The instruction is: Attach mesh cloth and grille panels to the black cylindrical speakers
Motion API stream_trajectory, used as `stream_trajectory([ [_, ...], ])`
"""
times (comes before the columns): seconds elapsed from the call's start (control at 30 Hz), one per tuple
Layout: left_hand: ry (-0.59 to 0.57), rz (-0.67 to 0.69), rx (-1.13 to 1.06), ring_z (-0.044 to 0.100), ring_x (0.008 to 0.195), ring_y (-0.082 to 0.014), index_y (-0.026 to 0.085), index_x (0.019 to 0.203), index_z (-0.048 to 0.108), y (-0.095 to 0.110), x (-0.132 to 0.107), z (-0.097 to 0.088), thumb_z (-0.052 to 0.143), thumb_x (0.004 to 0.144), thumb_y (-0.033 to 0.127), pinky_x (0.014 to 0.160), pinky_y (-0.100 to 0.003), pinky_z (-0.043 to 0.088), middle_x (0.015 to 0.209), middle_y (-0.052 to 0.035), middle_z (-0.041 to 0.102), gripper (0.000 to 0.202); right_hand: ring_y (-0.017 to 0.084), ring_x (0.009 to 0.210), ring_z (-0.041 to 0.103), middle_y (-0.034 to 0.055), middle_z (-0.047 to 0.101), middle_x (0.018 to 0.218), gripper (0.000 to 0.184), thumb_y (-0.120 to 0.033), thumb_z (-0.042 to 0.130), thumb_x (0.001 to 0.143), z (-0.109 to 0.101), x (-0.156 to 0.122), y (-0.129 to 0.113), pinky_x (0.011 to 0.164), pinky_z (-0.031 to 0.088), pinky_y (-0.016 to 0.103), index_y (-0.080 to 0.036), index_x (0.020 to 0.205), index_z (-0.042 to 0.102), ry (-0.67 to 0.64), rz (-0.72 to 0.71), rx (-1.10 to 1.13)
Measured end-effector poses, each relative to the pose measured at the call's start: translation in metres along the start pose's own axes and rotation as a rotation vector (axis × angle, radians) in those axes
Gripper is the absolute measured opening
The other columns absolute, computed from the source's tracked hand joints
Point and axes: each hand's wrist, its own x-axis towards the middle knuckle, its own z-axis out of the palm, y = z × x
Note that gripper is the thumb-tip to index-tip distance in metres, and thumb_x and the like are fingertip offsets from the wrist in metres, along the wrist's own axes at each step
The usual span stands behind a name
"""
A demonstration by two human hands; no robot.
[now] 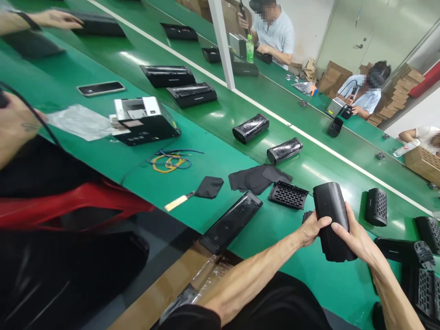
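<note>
Above the green table (209,151), the smooth black casing (330,202) could slip and get scratched if my grip slackens. It sits between my left hand (312,229) and right hand (354,236), both grasping it from either side; the smaller slotted panel (288,195) lies near my left hand.
</note>
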Motion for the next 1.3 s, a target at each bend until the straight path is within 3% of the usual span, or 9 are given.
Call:
stream_trajectory([
  [0.23, 0.186, 0.221, -0.059, 0.057, 0.137, -0.0424, 0.020, 0.150, 0.055, 0.002, 0.011, 0.019, 0.091, 0.075, 0.055, 0.117, -0.059, 0.042, 0.142, -0.0181, 0.067, 0.090, 0.048, 0.157, 0.028, 0.0185, 0.017, 0.173, 0.125, -0.069, 0.082, 0.076, 0.053, -0.037, 0.034, 0.120, 0.039, 0.064, -0.029, 0.170, 0.010, 0.440, -0.159, 0.007],
  [0.4, 0.221, 0.102, -0.105, 0.061, 0.130, -0.0397, 0.020, 0.142, 0.060, -0.004, 0.024, 0.010, 0.085, 0.080, 0.062, 0.112, -0.058, 0.048, 0.140, -0.0181, 0.067, 0.079, 0.042, 0.142, 0.046, 0.0169, 0.039, 0.152, 0.105, -0.066, 0.082, 0.075, 0.064, -0.027, 0.033, 0.120, 0.038, 0.060, -0.025, 0.157, 0.030, 0.740, -0.174, 0.125],
  [0.5, 0.198, -0.025, 0.026, 0.061, 0.129, -0.0430, 0.023, 0.143, 0.059, 0.032, 0.030, -0.018, 0.080, 0.082, 0.067, 0.102, -0.063, 0.053, 0.151, -0.0203, 0.058, 0.078, 0.038, 0.126, 0.055, 0.0137, 0.049, 0.142, 0.096, -0.066, 0.085, 0.070, 0.034, -0.029, 0.041, 0.109, 0.046, 0.053, -0.025, 0.147, 0.045, 0.689, -0.120, 0.209],
  [0.6, 0.041, 0.042, 0.307, 0.047, 0.146, -0.0432, 0.033, 0.157, 0.048, 0.086, 0.036, -0.041, 0.100, 0.064, 0.037, 0.114, -0.060, 0.044, 0.168, -0.0154, 0.042, 0.107, 0.033, 0.112, 0.059, 0.0125, 0.053, 0.136, 0.097, -0.066, 0.086, 0.067, 0.015, -0.043, 0.053, 0.095, 0.052, 0.046, -0.025, 0.146, 0.047, 0.574, -0.044, 0.322],
  [0.7, -0.251, 0.062, 0.484, 0.048, 0.147, -0.0408, 0.031, 0.160, 0.048, 0.121, 0.040, -0.040, 0.099, 0.062, 0.025, 0.121, -0.053, 0.037, 0.162, -0.0134, 0.049, 0.111, 0.031, 0.105, 0.060, 0.0120, 0.057, 0.131, 0.097, -0.066, 0.087, 0.065, 0.015, -0.052, 0.054, 0.087, 0.053, 0.042, -0.025, 0.144, 0.048, 0.495, -0.056, 0.384],
  [0.77, -0.317, 0.064, 0.550, 0.058, 0.136, -0.0395, 0.028, 0.158, 0.051, 0.128, 0.038, -0.030, 0.096, 0.065, 0.025, 0.116, -0.051, 0.043, 0.151, -0.0124, 0.058, 0.103, 0.030, 0.102, 0.061, 0.0116, 0.059, 0.128, 0.094, -0.066, 0.087, 0.066, 0.018, -0.053, 0.052, 0.085, 0.052, 0.041, -0.025, 0.142, 0.050, 0.477, -0.067, 0.384],
  [1.0, -0.101, 0.091, 0.505, 0.064, 0.113, -0.0333, 0.023, 0.147, 0.059, 0.102, 0.026, -0.018, 0.094, 0.062, 0.034, 0.100, -0.041, 0.050, 0.127, -0.0091, 0.067, 0.092, 0.035, 0.117, 0.061, 0.0150, 0.058, 0.138, 0.101, -0.068, 0.088, 0.066, 0.000, -0.043, 0.063, 0.099, 0.051, 0.047, -0.024, 0.148, 0.049, 0.431, -0.048, 0.426],
  [1.13, 0.043, 0.104, 0.238, 0.066, 0.115, -0.0317, 0.024, 0.149, 0.056, 0.064, 0.014, -0.020, 0.090, 0.065, 0.037, 0.105, -0.041, 0.047, 0.125, -0.0077, 0.070, 0.091, 0.039, 0.141, 0.054, 0.0150, 0.048, 0.159, 0.118, -0.078, 0.078, 0.073, 0.016, -0.043, 0.065, 0.111, 0.049, 0.054, -0.033, 0.167, 0.023, 0.437, -0.131, 0.675],
  [1.3, -0.002, -0.202, -0.089, 0.066, 0.124, -0.0361, 0.032, 0.157, 0.046, 0.004, -0.012, -0.016, 0.079, 0.078, 0.058, 0.103, -0.050, 0.052, 0.144, -0.0126, 0.066, 0.089, 0.041, 0.126, 0.065, 0.0154, 0.072, 0.128, 0.098, -0.066, 0.089, 0.066, 0.058, -0.042, 0.053, 0.110, 0.052, 0.058, -0.026, 0.148, 0.055, 0.379, -0.083, 0.670],
])
